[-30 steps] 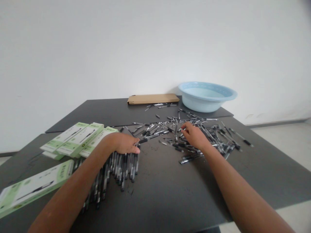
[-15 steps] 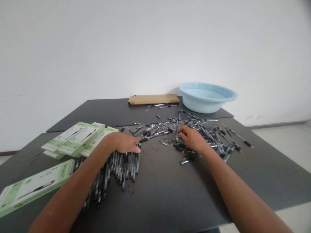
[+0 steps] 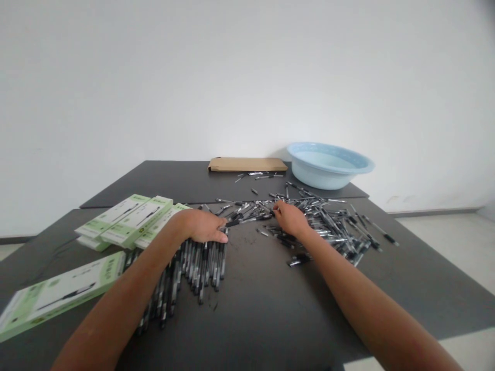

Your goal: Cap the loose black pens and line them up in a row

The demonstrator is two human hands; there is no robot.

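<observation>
Across the worktop (image 3: 255, 314), pens (image 3: 204, 263): aligned row left, loose pile (image 3: 328, 221) right.
Left hand (image 3: 204, 225): over row's far ends, perhaps keeping them even; grip unclear.
Right hand (image 3: 290, 218): at pile's edge; cannot tell whether grasping.
Boxes (image 3: 65, 291): beside row.

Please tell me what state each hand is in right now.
Left hand: over the lined-up pens; whether it grips any cannot be told.
Right hand: fingers among the loose pens; open or closed cannot be told.
</observation>
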